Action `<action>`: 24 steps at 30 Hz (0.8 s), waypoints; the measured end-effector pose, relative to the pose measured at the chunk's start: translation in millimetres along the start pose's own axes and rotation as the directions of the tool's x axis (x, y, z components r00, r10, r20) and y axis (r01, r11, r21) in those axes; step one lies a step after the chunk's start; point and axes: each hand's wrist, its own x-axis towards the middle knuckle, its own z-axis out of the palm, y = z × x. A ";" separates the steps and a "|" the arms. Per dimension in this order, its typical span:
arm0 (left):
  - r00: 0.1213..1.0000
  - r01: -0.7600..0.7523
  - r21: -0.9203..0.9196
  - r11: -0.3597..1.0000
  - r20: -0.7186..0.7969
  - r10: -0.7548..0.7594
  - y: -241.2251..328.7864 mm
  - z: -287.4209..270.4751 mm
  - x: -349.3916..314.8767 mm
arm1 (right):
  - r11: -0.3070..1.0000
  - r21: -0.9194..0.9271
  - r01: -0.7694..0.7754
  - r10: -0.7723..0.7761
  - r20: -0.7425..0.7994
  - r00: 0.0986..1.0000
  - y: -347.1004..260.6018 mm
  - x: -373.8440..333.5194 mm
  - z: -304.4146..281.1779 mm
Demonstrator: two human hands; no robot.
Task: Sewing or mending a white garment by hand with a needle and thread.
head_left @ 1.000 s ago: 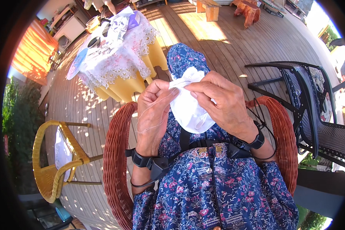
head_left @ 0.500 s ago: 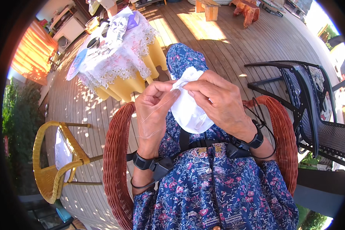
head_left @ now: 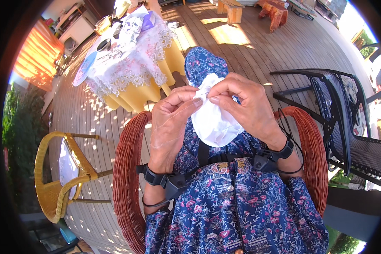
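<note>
So, wht cloth (head_left: 215, 123) btwn L hand (head_left: 168, 120) & R hand (head_left: 249, 104), both pinching it nr top.

One white cloth (head_left: 218, 126) shows — plus two wristbands (head_left: 153, 176), one table (head_left: 142, 67).

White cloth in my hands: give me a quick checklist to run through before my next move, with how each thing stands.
1. Left hand pinching the white cloth: ok, thumb and finger at its gathered top.
2. Right hand pinching it too: ok, close beside the left fingertips.
3. Pale thread clear of the left hand: not ok, it trails across near the wrist.
4. Black wristbands clear of the cloth: ok, both sit apart from it.
5. Anything small between the fingertips: cannot tell, the fingers hide it.
</note>
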 end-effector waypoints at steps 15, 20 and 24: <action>0.997 0.075 -0.090 0.993 0.032 -0.072 4.3 -2.7 5.3 | 0.991 0.128 -0.030 0.019 0.084 0.996 11.3 4.2 -5.5; 0.996 0.088 -0.087 0.992 0.032 -0.085 5.2 -2.7 2.4 | 0.980 0.190 -0.056 0.036 0.109 0.993 8.9 1.9 -6.6; 0.996 0.080 -0.089 0.993 0.051 -0.075 5.1 -1.4 2.0 | 0.977 0.204 -0.063 0.040 0.116 0.993 10.1 1.5 -7.7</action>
